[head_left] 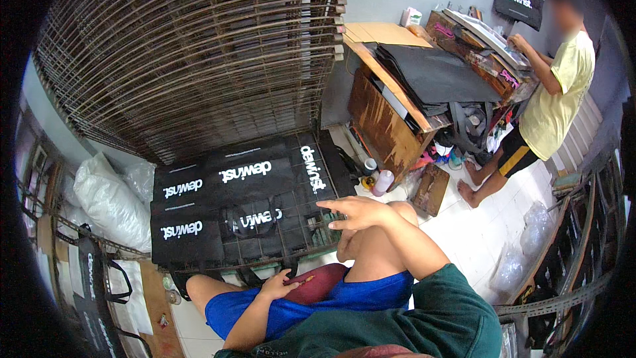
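Note:
My right hand point(358, 212) is stretched out above my raised knee, fingers apart and holding nothing. Its fingertips are near the right edge of a wire rack layer point(301, 219), on which black fabric bags point(248, 169) with white print lie flat. My left hand point(277, 285) rests low over my lap, its fingers loosely spread. It lies at the edge of a dark red rounded thing point(319, 285) between my thighs, whose kind I cannot make out. Bag handles point(250, 277) hang over the rack's near edge.
Many tilted wire racks point(199, 46) rise above the bags. Plastic sacks point(109, 199) and more bags point(96, 292) are at left. At right, a person point(556, 86) works at a wooden table point(391, 113) stacked with black fabric. A bottle point(382, 183) stands on the floor.

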